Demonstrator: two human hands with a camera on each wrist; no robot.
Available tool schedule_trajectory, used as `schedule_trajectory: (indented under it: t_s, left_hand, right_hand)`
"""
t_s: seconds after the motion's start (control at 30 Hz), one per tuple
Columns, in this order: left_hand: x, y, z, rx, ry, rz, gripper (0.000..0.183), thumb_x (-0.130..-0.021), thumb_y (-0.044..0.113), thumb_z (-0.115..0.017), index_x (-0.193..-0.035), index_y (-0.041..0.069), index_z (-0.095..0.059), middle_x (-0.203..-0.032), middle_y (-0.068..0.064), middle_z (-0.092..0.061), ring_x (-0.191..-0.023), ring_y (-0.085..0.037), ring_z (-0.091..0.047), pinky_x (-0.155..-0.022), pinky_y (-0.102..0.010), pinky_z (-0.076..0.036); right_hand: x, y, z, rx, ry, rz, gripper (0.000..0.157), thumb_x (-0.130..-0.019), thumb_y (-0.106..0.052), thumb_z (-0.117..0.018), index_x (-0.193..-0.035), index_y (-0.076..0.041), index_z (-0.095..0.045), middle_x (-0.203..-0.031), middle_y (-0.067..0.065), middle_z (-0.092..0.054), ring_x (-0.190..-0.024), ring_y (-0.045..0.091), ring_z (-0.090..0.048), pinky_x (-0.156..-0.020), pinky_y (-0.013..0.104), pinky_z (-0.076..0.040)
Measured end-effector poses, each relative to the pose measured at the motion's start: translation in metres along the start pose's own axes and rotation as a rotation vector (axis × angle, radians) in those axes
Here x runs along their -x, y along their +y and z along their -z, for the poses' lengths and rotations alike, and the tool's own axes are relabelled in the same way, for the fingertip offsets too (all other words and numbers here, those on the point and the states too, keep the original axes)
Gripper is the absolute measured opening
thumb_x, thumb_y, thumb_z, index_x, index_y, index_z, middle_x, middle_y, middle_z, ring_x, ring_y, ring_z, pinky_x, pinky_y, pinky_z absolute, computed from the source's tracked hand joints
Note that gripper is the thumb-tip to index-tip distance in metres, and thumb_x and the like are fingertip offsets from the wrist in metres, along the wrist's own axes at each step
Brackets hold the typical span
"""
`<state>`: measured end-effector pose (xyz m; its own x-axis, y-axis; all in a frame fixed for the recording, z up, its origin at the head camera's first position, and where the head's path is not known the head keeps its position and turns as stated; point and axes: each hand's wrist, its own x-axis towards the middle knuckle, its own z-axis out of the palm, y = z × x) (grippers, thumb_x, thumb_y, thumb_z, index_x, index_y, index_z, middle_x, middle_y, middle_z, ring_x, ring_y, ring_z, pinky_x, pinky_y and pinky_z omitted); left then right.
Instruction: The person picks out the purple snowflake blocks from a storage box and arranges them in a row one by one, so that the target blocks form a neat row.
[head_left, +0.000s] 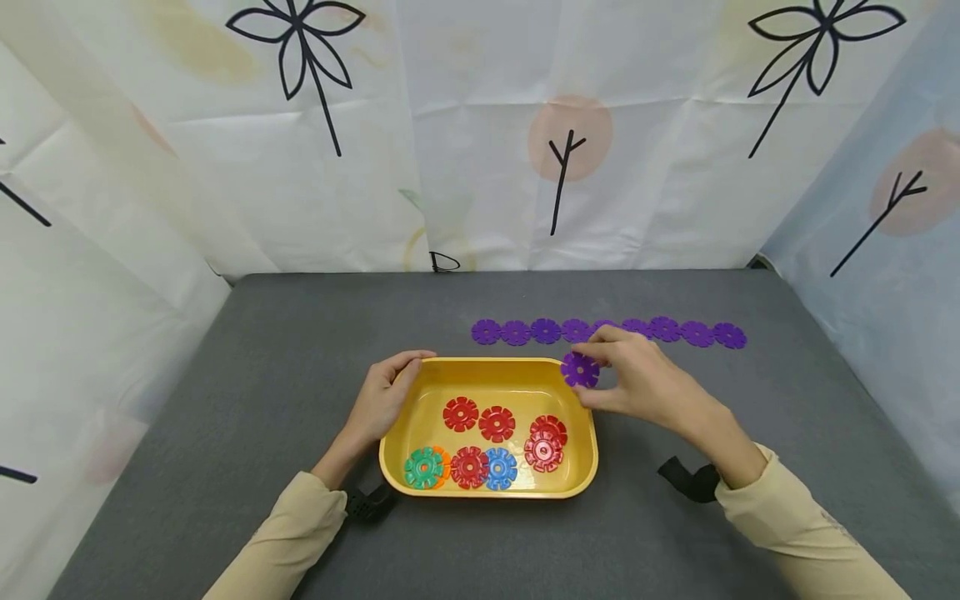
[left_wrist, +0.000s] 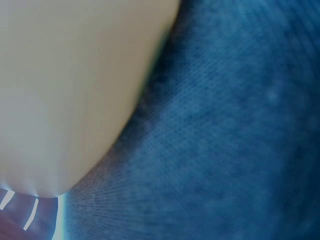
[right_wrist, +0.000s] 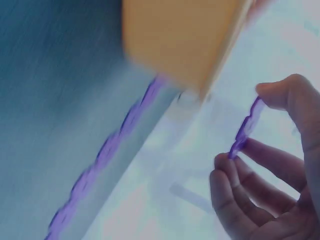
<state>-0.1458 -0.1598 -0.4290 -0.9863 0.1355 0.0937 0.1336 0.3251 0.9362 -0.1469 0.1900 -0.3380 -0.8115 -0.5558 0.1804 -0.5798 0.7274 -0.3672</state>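
Observation:
My right hand (head_left: 647,379) pinches a purple flower-shaped plastic disc (head_left: 581,370) by its edges, over the back right corner of a yellow tray (head_left: 487,494). In the right wrist view the disc (right_wrist: 245,128) appears edge-on between thumb and fingertips. My left hand (head_left: 381,398) grips the tray's back left corner. Inside the tray lie several red flower discs (head_left: 497,424), a green disc (head_left: 424,468) overlapping an orange one (head_left: 446,468), and a blue disc (head_left: 501,468). Behind the tray stretches a row of purple discs (head_left: 546,331), partly covered by my right hand.
The grey table (head_left: 300,325) reaches back to a white printed curtain (head_left: 480,167). Dark straps show at both wrists, one of them a black band (head_left: 690,480) near the right sleeve. Pale fabric fills much of the left wrist view.

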Motion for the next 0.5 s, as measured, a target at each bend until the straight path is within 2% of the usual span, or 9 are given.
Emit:
schedule_trajectory:
  t_s: [0.13, 0.23, 0.37, 0.4, 0.5]
  left_hand:
    - [0.0, -0.001, 0.0, -0.001, 0.001, 0.002, 0.034, -0.11, 0.02, -0.046, -0.13, -0.001, -0.064, -0.123, -0.026, -0.068, -0.1, -0.036, -0.073, -0.08, -0.035, -0.065]
    - [0.0, -0.001, 0.0, 0.003, 0.002, 0.01, 0.034, -0.11, 0.02, -0.046, -0.13, -0.001, -0.064, -0.123, -0.026, -0.068, -0.099, -0.036, -0.073, -0.079, -0.035, -0.065]
    - [0.0, -0.001, 0.0, 0.008, 0.002, 0.018, 0.034, -0.11, 0.02, -0.046, -0.13, -0.001, -0.064, -0.124, -0.026, -0.068, -0.1, -0.037, -0.073, -0.079, -0.035, -0.065]
    - [0.0, -0.001, 0.0, 0.009, 0.002, 0.018, 0.034, -0.11, 0.02, -0.046, -0.13, -0.001, -0.064, -0.124, -0.026, -0.068, -0.1, -0.037, -0.073, -0.08, -0.035, -0.065]
    - [0.0, 0.0, 0.0, 0.006, 0.002, 0.021, 0.034, -0.11, 0.02, -0.046, -0.13, -0.001, -0.064, -0.124, -0.025, -0.068, -0.101, -0.036, -0.073, -0.08, -0.035, -0.065]
  right_hand:
    - [0.006, 0.035, 0.018, 0.01, 0.086, -0.079, 0.048, -0.082, -0.014, -0.084, -0.123, 0.004, -0.071, -0.103, 0.017, -0.069, -0.083, 0.023, -0.064, -0.068, 0.035, -0.059]
    - [0.011, 0.069, 0.028, 0.05, 0.17, -0.141, 0.049, -0.081, -0.013, -0.084, -0.122, 0.009, -0.07, -0.102, 0.024, -0.068, -0.084, 0.033, -0.068, -0.071, 0.047, -0.06]
    - [0.024, 0.119, 0.035, 0.109, 0.233, -0.303, 0.053, -0.081, -0.018, -0.083, -0.12, 0.015, -0.068, -0.094, 0.029, -0.066, -0.078, 0.036, -0.065, -0.06, 0.037, -0.053]
    - [0.028, 0.132, 0.037, 0.112, 0.234, -0.353, 0.053, -0.082, -0.019, -0.082, -0.119, 0.016, -0.067, -0.091, 0.029, -0.066, -0.074, 0.034, -0.063, -0.056, 0.034, -0.049]
    - [0.043, 0.164, 0.041, 0.097, 0.199, -0.518, 0.057, -0.087, -0.023, -0.077, -0.122, 0.02, -0.063, -0.093, 0.036, -0.066, -0.073, 0.031, -0.059, -0.057, 0.032, -0.041]
